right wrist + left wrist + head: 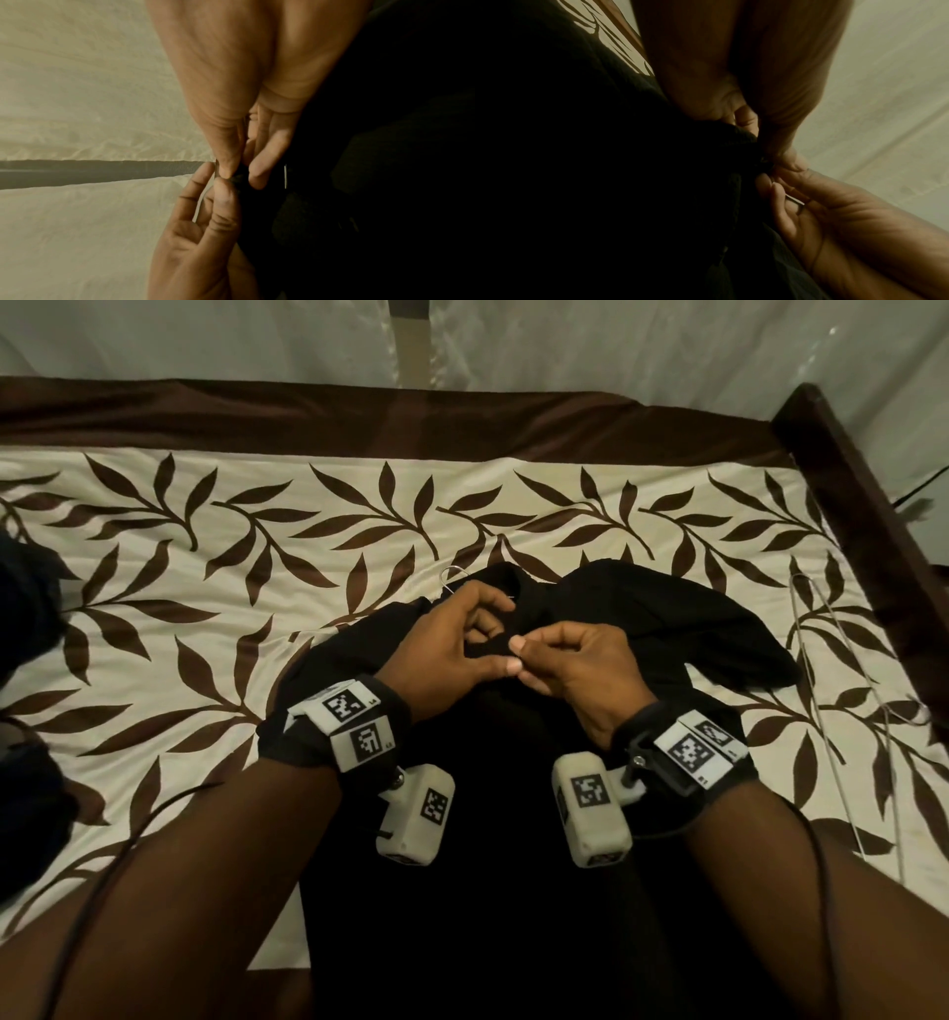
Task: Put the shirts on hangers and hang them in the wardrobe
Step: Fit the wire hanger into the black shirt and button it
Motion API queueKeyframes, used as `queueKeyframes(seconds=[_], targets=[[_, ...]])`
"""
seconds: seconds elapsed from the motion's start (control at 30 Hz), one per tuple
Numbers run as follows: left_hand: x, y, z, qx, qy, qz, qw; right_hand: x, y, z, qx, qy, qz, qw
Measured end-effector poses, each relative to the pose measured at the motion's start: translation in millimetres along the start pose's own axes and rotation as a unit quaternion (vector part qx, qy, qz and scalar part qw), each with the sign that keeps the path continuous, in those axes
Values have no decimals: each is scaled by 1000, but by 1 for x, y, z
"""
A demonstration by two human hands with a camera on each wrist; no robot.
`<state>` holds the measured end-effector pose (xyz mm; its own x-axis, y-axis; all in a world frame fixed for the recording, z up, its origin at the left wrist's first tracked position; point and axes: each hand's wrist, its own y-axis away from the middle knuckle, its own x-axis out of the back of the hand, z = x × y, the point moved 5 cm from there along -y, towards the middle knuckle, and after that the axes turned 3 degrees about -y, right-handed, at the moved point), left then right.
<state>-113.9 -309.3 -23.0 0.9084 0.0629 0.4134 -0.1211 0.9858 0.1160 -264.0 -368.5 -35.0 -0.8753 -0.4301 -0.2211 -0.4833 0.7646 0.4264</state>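
Both hands, left (pixel 445 643) and right (pixel 575 667), are pinched on the shirt (pixel 513 814); the hanger (pixel 452 580) is mostly hidden.

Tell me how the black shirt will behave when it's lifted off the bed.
The black shirt is probably floppy: it lies rumpled on the bed, sleeve folded. It looks light, since the left hand and right hand pinch it with fingertips. Unsupported parts will likely sag.
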Motion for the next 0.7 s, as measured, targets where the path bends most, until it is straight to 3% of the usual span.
queueKeyframes(seconds=[0.1, 0.27, 0.37, 0.6, 0.7], targets=[[3, -2, 2, -14, -20, 22, 999, -2, -2, -3, 15, 55, -23, 998], [2, -3, -3, 3, 51, -3, 999, -1, -4, -13, 90, 179, -46, 979], [2, -6, -3, 11, 67, -22, 997, -3, -3, -16, 171, 269, -50, 947], [-2, -6, -4, 27, 90, -50, 994, -1, -8, -15, 262, 443, -24, 857], [1, -4, -1, 17, 82, -50, 995, 0, -9, -27, 294, 462, -66, 834]])
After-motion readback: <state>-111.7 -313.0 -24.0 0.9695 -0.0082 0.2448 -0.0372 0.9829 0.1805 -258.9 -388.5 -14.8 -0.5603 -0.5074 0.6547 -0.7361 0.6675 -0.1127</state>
